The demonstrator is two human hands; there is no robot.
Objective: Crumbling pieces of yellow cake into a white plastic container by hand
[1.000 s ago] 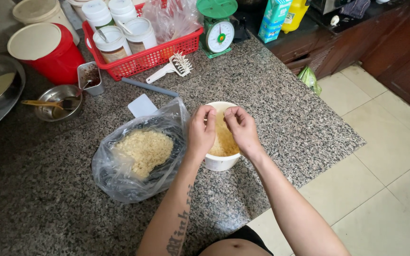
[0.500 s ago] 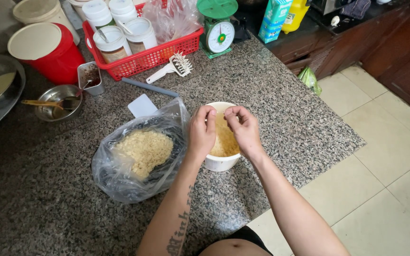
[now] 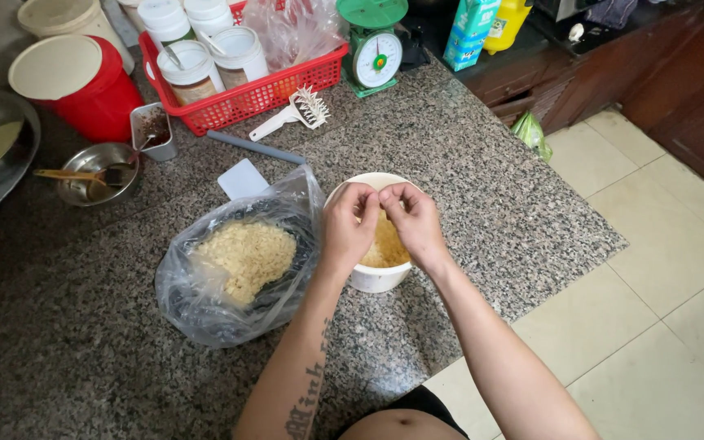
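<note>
Two bare hands are meeting over a white bowl (image 3: pixel 372 277) at the centre of the frame, forearms rising from the bottom edge. The left hand (image 3: pixel 348 228) and right hand (image 3: pixel 413 220) are arching knuckles-up, their fingers (image 3: pixel 368 198) curled in and pinched together tip to tip above the bowl's yellowish contents — whatever small thing they may be pinching is too hidden to tell. The bowl is sitting on a speckled granite counter (image 3: pixel 466 171), its near rim partly covered by both wrists.

Just left of the bowl, touching the left wrist, a clear plastic bag (image 3: pixel 230 285) is slumping open, holding a pale crumbly mass. Behind it, a white scraper (image 3: pixel 242 179) and a grey rod (image 3: pixel 256 148) are lying on the counter.

Along the top of the frame, a red basket (image 3: pixel 246 98) is carrying white-lidded jars, with a white toothed tool (image 3: pixel 295 114) in front of it and a green kitchen scale (image 3: pixel 374 45) to its right. At the upper left, a red tub (image 3: pixel 79 85) with a cream lid is standing near a small steel bowl (image 3: pixel 95 173) — a wooden-handled utensil resting in it. Tiled floor (image 3: pixel 678 310) is filling the right side.
</note>
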